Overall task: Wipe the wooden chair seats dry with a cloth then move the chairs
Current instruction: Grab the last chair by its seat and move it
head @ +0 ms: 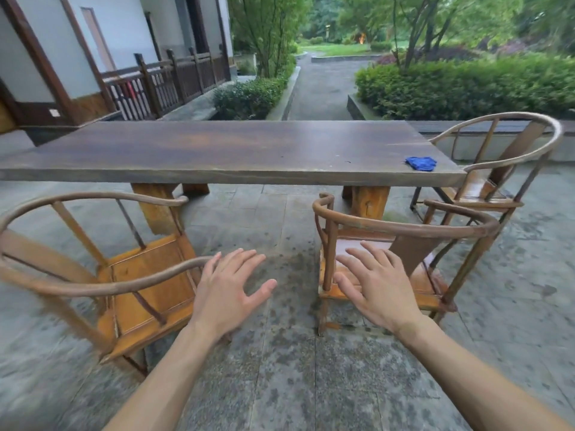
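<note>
I take the long dark wooden tabletop (217,150) as my landmark. On its near right corner lies the small crumpled blue cloth (421,163), held by nobody. On my side of the tabletop stand two round-backed orange-brown wooden chairs: the left chair (149,281), turned sideways, and the right chair (404,244), its curved back rail toward me. A third chair of the same make (497,169) stands at the tabletop's right end.

My left hand (228,290) hovers with fingers spread and loose, grasping nothing, just beside the end of the left chair's curved armrest; whether it touches the rail I cannot tell. My right hand (373,284) is equally spread and released, hanging in front of the right chair's seat.

I judge the cloth light, limp and easy to bunch in one hand. The chairs look solid, stiff and fairly heavy, and the shine on the seats suggests wet, slippery wood. I would take hold on the curved top rail with both hands, near the uprights, rather than on the thin spindles.

No brand, label or writing is readable anywhere.
</note>
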`<control>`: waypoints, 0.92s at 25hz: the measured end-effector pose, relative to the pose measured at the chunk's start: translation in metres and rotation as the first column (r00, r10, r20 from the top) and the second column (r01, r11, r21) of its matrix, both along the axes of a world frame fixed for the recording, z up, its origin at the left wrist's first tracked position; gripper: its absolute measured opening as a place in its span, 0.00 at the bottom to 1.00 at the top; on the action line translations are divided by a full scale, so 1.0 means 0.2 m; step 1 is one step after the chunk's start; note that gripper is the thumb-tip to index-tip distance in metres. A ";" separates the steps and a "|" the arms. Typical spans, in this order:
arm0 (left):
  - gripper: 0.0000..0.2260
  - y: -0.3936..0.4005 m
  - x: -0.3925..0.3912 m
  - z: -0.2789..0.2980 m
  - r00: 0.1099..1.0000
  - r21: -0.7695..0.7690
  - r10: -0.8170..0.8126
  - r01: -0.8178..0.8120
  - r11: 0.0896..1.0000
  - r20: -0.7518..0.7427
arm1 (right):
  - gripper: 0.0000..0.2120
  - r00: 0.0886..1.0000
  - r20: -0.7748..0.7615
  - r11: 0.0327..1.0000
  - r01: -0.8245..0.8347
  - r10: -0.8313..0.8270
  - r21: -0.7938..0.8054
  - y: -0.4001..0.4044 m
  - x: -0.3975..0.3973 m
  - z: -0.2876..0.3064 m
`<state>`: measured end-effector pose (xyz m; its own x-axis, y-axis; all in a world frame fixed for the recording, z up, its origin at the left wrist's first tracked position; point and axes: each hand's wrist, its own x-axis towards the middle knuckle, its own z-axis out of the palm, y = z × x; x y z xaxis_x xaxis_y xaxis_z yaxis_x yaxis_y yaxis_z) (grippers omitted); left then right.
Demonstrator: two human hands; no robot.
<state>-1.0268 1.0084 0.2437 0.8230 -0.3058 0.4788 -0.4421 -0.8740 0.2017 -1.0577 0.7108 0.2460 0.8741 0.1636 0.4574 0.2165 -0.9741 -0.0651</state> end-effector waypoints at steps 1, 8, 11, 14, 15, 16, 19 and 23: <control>0.27 0.04 -0.03 0.00 0.999 0.005 0.039 -0.039 0.999 -0.006 | 0.25 0.999 -0.003 0.999 -0.038 0.039 0.007 0.06 0.02 0.00; 0.28 0.36 -0.39 -0.05 0.922 0.107 0.378 -0.369 0.923 -0.081 | 0.23 0.923 0.016 0.921 -0.386 0.385 0.052 0.53 0.13 -0.11; 0.29 0.52 -0.63 -0.09 0.845 0.159 0.527 -0.511 0.845 -0.086 | 0.23 0.852 0.015 0.847 -0.521 0.523 0.110 0.76 0.13 -0.14; 0.28 0.69 -0.85 -0.08 0.722 0.175 0.688 -0.670 0.722 -0.074 | 0.24 0.768 -0.026 0.764 -0.633 0.640 0.122 0.99 0.10 -0.13; 0.28 0.73 -0.92 -0.07 0.683 0.172 0.727 -0.709 0.683 -0.070 | 0.24 0.743 -0.035 0.741 -0.660 0.668 0.122 1.05 0.10 -0.13; 0.28 0.77 -0.98 -0.08 0.649 0.166 0.758 -0.742 0.650 -0.064 | 0.24 0.722 -0.037 0.721 -0.683 0.691 0.121 1.11 0.09 -0.12; 0.29 0.85 -1.12 -0.08 0.548 0.140 0.834 -0.823 0.550 -0.054 | 0.23 0.652 -0.042 0.652 -0.749 0.757 0.117 1.28 0.08 -0.11; 0.29 0.97 -1.20 -0.09 0.476 0.102 0.877 -0.872 0.480 -0.061 | 0.24 0.572 -0.059 0.575 -0.812 0.818 0.102 1.53 0.07 -0.10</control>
<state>-1.2674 1.2022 0.2257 0.7148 0.5776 0.3943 0.5753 -0.8062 0.1379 -1.0445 1.0160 0.2269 0.4209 0.8045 0.4191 0.9069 -0.3824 -0.1768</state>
